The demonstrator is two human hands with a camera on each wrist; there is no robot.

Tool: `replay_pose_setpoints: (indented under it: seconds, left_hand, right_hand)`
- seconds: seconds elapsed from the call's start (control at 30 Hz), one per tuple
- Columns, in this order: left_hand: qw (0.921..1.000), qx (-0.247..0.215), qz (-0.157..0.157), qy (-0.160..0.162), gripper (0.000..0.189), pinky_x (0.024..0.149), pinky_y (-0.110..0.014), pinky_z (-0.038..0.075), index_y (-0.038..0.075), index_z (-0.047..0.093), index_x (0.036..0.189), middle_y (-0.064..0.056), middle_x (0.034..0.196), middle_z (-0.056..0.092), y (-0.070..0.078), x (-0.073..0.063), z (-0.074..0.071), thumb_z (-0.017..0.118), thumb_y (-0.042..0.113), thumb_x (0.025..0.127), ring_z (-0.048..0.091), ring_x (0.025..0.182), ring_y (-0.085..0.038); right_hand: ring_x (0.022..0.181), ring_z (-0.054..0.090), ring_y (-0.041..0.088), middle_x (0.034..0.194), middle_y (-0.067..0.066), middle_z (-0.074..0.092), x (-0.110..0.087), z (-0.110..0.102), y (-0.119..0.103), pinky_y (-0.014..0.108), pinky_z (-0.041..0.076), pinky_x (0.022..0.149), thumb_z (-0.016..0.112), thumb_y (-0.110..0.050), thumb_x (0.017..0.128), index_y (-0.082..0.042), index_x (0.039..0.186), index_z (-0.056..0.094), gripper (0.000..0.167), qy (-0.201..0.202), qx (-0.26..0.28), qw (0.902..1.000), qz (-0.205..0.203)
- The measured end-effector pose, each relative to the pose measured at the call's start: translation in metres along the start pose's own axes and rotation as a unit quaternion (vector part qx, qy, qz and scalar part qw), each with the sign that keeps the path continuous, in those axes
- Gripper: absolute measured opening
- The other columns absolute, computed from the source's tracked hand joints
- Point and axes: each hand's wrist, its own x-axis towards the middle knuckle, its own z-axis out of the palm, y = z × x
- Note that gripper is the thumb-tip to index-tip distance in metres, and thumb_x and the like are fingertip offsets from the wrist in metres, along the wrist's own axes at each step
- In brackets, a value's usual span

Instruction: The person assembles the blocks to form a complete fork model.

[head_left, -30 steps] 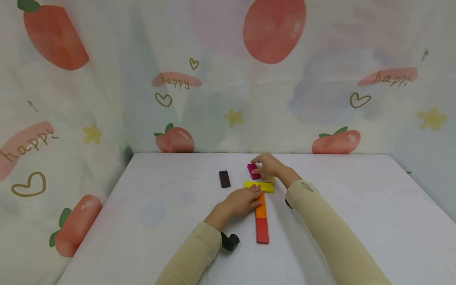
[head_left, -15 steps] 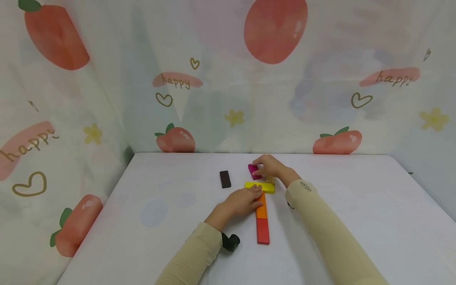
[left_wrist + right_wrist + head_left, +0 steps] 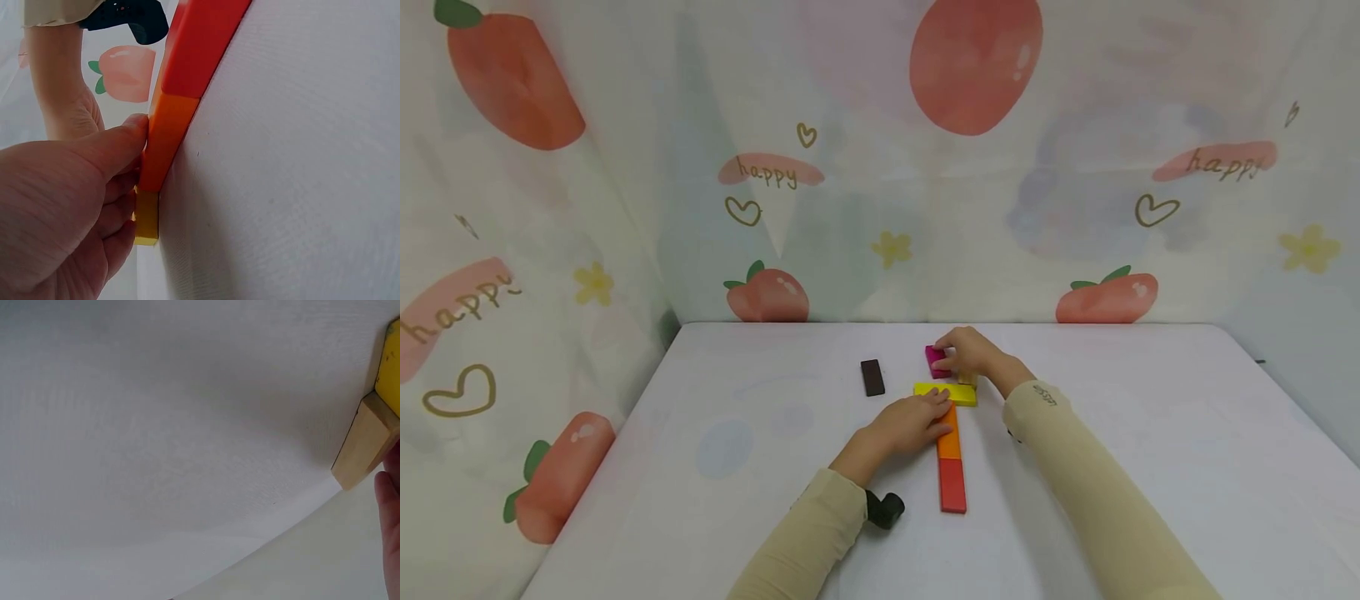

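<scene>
A red block, an orange block and a crosswise yellow block lie end to end on the white table. My left hand rests on this row; in the left wrist view its thumb touches the orange block and its other fingers lie by the yellow block. Behind the yellow block stands a pale wooden block, partly hidden by my right hand in the head view. That hand pinches a magenta block by its far and near ends.
A dark brown block lies apart, left of the magenta one. A black device sits at my left wrist. The white table ends at a patterned cloth backdrop at the back.
My right hand and the magenta block have shifted slightly to the right, closer to the wooden block. My left hand and the other blocks stay in place.
</scene>
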Motion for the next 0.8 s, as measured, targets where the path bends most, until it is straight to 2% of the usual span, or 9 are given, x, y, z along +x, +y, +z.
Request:
replay_pose_setpoints:
  seconds: [0.8]
  left_hand:
    - [1.0,-0.004,-0.008,0.001,0.048,0.104,-0.027,0.029,0.008,0.045,0.136,-0.005,0.14,0.042,0.001,0.001,0.002,0.051,0.032,0.095,0.035,0.129,-0.015]
  right_hand:
    - [0.101,0.053,0.03,0.111,0.017,0.062,-0.011,0.003,0.001,0.044,0.042,0.094,0.07,-0.021,0.082,0.004,0.114,0.063,0.04,0.014,0.001,0.9998,0.017]
